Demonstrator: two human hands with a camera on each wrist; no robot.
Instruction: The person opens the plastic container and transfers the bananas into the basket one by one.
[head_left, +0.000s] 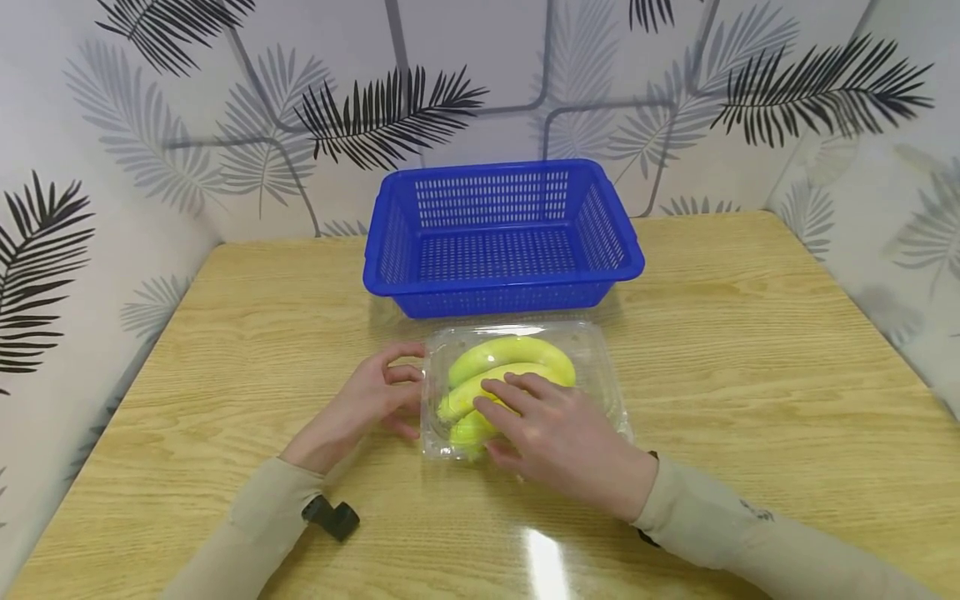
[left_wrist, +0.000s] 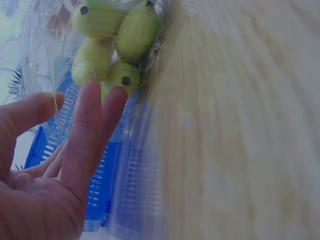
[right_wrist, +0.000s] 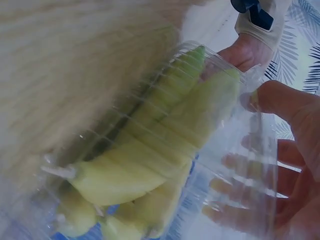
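Observation:
A clear plastic clamshell box lies on the table in the head view, with several yellow-green bananas inside. My right hand rests over its top, fingers spread across the lid and thumb at the near edge. Through the plastic, the right wrist view shows the fingers of that right hand stretched along the lid beside the bananas. At the box's left end is my left hand, its fingers apart and only slightly bent. In the left wrist view its thumb overlaps the plastic edge.
Just behind the box stands a blue perforated basket, with nothing in it. The wooden table backs onto a leaf-patterned wall covering. A black device is strapped at my left wrist.

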